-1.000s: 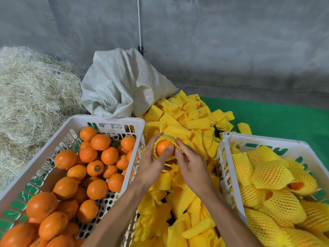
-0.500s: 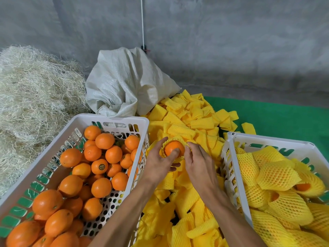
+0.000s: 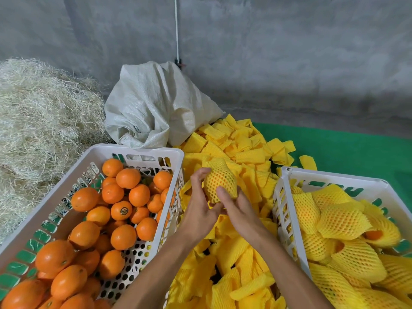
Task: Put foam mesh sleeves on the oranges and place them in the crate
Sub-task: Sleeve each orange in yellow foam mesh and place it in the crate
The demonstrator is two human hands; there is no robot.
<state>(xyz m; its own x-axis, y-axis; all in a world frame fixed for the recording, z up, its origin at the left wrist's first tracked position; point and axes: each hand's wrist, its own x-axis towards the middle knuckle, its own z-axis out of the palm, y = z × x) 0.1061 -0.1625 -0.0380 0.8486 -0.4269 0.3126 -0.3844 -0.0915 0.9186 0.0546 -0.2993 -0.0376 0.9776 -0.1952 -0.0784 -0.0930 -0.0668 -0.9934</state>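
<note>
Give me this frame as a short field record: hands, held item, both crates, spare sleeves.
left hand: grips sleeved orange from the left
right hand: fingers on its near side
sleeved orange: held above the pile, fully in mesh
left crate: bare oranges
right crate: sleeved oranges
loose sleeves: heaped between the crates
background: white sack, straw

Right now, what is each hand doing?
Left hand: holds the sleeved orange, fingers curled round it.
Right hand: holds the same orange from below.
</note>
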